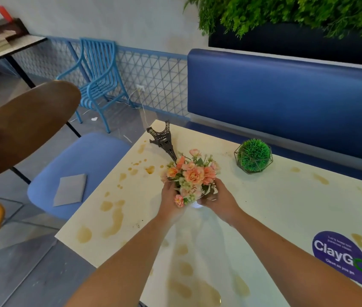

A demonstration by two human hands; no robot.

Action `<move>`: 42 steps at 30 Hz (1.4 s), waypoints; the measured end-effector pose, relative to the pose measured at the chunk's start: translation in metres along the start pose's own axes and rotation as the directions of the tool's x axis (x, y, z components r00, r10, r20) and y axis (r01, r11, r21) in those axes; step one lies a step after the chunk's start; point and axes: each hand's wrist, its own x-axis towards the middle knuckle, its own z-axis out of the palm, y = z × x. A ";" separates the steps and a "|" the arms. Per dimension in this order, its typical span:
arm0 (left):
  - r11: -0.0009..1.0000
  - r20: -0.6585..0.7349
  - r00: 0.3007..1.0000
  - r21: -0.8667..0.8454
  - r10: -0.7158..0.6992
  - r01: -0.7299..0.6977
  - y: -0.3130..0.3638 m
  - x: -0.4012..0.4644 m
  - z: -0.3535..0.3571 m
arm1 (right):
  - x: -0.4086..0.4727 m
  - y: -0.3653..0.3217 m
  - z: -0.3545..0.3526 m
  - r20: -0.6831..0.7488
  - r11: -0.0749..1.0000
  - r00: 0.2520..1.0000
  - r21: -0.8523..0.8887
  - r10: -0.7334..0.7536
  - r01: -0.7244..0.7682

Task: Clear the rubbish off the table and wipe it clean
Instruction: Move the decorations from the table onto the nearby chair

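Brown stains spot the cream table point(264, 218) from its near edge to the far corner, so we judge the wiping has not yet begun. Our left hand point(171, 200) and right hand point(216, 199) are wrapped round the small pot of a peach flower arrangement point(192, 173), one hand on each side, at the middle of the table. We take this step to be moving the ornaments aside so the surface can be wiped.

The next move calls for keeping the pot upright and setting it somewhere off the stained area, then dealing with the toppled tower model point(163, 138) at the far corner and the green ball plant point(253, 155) in its wire frame near the bench. A folded grey cloth point(71, 189) lies on the blue chair seat point(64, 160) beside the table, within reach for wiping.

The pot itself is almost wholly hidden by blooms and fingers, so we cannot tell whether it is lifted or resting on the table. We can make out no loose rubbish.
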 end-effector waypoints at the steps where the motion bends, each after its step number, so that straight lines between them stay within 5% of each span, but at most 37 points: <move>1: 0.997 -0.020 0.999 -0.063 -0.038 0.036 -0.003 0.002 -0.006 | 0.002 -0.005 0.002 -0.002 1.000 1.000 -0.018 -0.020 0.020; 6: 0.921 0.014 0.984 -0.348 -0.179 0.172 0.008 0.015 -0.050 | 0.012 -0.038 0.030 0.009 0.997 0.999 0.055 -0.046 0.045; 10: 0.925 -0.128 0.946 -0.282 -0.298 0.253 -0.009 0.022 -0.098 | 0.026 -0.069 0.074 0.053 0.994 0.997 0.094 -0.061 0.056; 13: 0.970 -0.188 0.961 -0.167 -0.205 0.174 -0.017 0.032 -0.143 | 0.045 -0.093 0.108 0.076 0.993 0.995 0.095 -0.071 0.064; 23: 0.961 -0.098 0.994 -0.276 -0.040 0.012 -0.057 0.094 -0.296 | 0.131 -0.168 0.259 0.147 0.968 0.988 0.250 -0.050 0.012; 31: 0.973 -0.269 0.943 -0.177 -0.194 0.150 -0.134 0.160 -0.373 | 0.209 -0.189 0.358 0.224 0.961 0.975 0.272 -0.005 -0.057; 42: 0.982 -0.322 0.933 -0.149 -0.162 0.119 -0.257 0.258 -0.402 | 0.310 -0.181 0.424 0.249 0.972 0.968 0.223 0.019 -0.076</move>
